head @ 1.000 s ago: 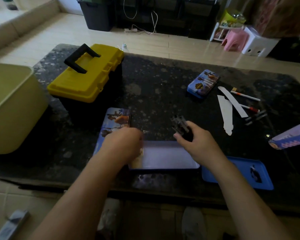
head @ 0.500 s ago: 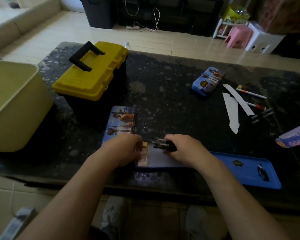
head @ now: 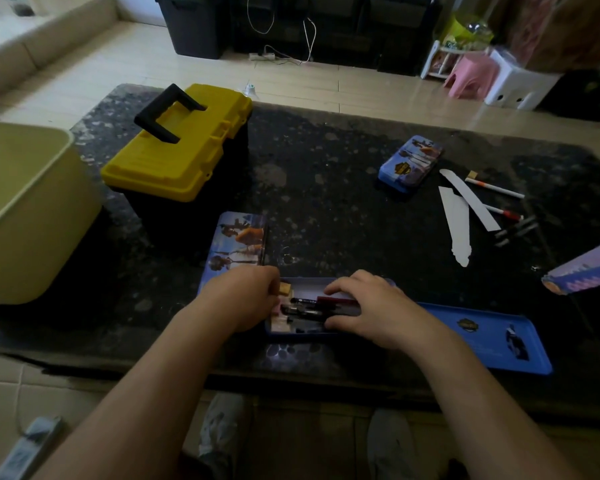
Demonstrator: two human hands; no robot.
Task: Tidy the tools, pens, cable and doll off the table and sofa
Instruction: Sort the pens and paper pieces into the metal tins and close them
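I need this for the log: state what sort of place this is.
Most likely a home living room: a low dark stone-topped coffee table on tiled floor, a small pink plastic stool at the far wall, and a power strip with loose cables before a dark cabinet.

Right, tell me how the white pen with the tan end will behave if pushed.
The white pen looks slim and round, so it would probably roll on the glossy table if nudged sideways. It looks thin and rigid, so likely light and easy to pinch up. Its wider tan end might check the roll.
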